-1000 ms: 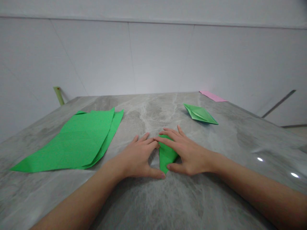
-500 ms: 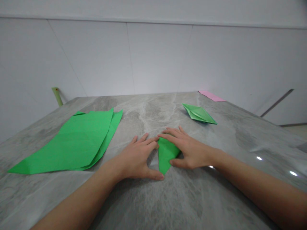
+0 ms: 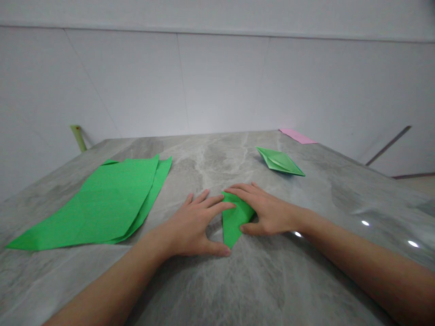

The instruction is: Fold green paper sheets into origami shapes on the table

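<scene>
1. My left hand [image 3: 192,224] lies flat, fingers spread, pressing the folded green paper [image 3: 232,222] onto the tabletop [image 3: 244,285].
2. My right hand [image 3: 268,212], equally flat, presses its right side.
3. Green sheets [image 3: 108,201] lie left of that paper.

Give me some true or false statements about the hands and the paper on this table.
1. The left hand and right hand both press flat on the small folded green paper. True.
2. The stack of green sheets lies to the right of the hands. False: it lies to their left.
3. A pink sheet lies at the far right of the table, by the wall. True.
4. The right hand holds the folded green shape farther back. False: that shape lies alone on the table, apart from both hands.
</scene>
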Demonstrator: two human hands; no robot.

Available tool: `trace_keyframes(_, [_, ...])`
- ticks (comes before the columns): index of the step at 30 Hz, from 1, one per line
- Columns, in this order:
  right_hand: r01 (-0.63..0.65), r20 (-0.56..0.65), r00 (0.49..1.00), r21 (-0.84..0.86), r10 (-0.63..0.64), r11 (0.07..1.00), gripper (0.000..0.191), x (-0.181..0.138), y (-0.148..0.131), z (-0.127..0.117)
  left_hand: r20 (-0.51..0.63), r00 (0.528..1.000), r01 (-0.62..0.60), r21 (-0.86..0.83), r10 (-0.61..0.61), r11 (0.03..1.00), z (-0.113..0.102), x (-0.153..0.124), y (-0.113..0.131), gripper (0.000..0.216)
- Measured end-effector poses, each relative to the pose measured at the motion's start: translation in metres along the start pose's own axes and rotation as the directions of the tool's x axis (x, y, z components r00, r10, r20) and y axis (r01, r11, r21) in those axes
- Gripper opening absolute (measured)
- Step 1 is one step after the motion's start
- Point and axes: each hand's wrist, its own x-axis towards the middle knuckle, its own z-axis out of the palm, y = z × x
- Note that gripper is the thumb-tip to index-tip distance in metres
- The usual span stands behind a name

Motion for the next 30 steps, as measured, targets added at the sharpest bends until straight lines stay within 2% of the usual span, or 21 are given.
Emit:
trace_keyframes(6, [0.001,-0.020,1.000,0.029,0.000,1.000,0.088,0.000,0.003,0.000,0.020,1.000,0.008,-0.011,-0.008,1.000,0.000,0.000,0.000,0.082])
trace_keyframes(11, [-0.019,-0.009,1.000,0.033,0.019,0.999,0.088,-0.001,0.006,-0.004,0.033,0.999,0.021,0.002,-0.021,1.000,-0.001,0.000,0.002,0.081])
trace_keyframes(30, [0.039,0.005,0.999,0.062,-0.040,0.997,0.084,-0.001,0.028,-0.011,0.062,0.998,0.029,0.056,-0.032,0.998,-0.001,0.000,0.002,0.076])
